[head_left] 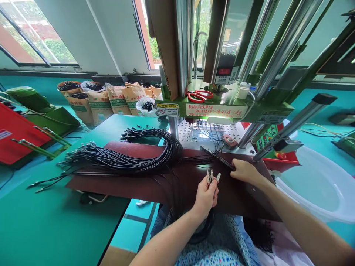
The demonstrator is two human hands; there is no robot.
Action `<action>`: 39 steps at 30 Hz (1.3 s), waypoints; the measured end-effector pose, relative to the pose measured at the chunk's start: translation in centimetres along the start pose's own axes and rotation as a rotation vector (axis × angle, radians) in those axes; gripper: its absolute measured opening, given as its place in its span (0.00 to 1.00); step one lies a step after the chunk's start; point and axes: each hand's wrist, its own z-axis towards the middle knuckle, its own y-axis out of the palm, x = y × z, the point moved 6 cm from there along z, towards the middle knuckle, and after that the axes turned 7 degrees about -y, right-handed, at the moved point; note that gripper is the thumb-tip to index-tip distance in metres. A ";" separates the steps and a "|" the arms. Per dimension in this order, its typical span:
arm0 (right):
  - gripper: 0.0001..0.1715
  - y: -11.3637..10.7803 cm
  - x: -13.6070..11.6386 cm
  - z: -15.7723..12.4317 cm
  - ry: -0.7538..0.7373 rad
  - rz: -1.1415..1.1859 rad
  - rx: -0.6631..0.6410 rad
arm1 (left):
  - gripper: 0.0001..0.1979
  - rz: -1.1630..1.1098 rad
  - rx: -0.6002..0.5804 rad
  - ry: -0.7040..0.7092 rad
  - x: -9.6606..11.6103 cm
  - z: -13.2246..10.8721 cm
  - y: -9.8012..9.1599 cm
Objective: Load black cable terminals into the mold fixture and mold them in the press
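My left hand (205, 195) is closed around several black cables, with their silver metal connectors (211, 175) sticking up past my fingers. The cables' loops hang below that hand, over my lap. In my right hand (245, 171) is the end of a long, thin dark metal tool (220, 158), whose exact kind I cannot make out. Its far end points toward the machine's perforated metal plate (185, 132). Left of both hands, a thick bundle of black cables (133, 159) lies curved on the brown board (122, 186). Thin cables run from the bundle's side toward the plate.
A green press machine (177, 99) with steel columns stands ahead, red-handled scissors (199, 96) on its ledge. A control panel with buttons (269, 140) is to its right. A large white tub (318, 181) stands far right. Filled paper sacks (100, 103) line the back wall.
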 end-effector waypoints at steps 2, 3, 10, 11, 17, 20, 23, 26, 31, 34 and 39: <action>0.04 0.1 1.1 -2.9 0.056 0.012 -0.007 | 0.23 0.019 -0.011 -0.017 0.0 0.0 0.2; 0.03 0.0 1.5 -4.3 0.075 0.014 -0.010 | 0.22 0.031 -0.016 -0.029 -0.1 0.0 0.4; 0.30 0.9 -0.1 -11.8 0.108 1.039 -0.190 | 0.20 0.150 -0.083 -0.058 -0.8 0.2 2.2; 0.34 1.3 -0.5 -12.4 0.162 1.166 -0.186 | 0.20 0.165 -0.092 -0.045 -0.8 0.2 2.4; 0.32 2.6 -1.7 -12.5 0.244 1.513 0.200 | 0.17 0.366 -0.154 -0.031 -1.9 0.4 3.7; 0.33 2.8 -1.9 -11.8 0.231 1.567 0.318 | 0.14 0.454 -0.180 -0.070 -2.4 0.5 4.4; 0.34 3.1 -1.9 -11.5 0.239 1.553 0.338 | 0.11 0.469 -0.172 -0.057 -2.3 0.7 4.9; 0.35 3.3 -1.9 -11.5 0.237 1.535 0.322 | 0.10 0.474 -0.168 -0.034 -2.2 0.9 5.0; 0.34 3.1 -2.2 -11.8 0.199 1.365 0.337 | 0.11 0.533 -0.200 0.030 -2.1 0.7 5.0; 0.32 2.9 -2.6 -11.8 0.159 1.282 0.332 | 0.11 0.569 -0.246 0.077 -1.9 0.4 5.1; 0.32 3.0 -2.3 -11.9 0.203 1.437 0.349 | 0.13 0.354 -0.030 -0.001 -0.7 1.1 3.5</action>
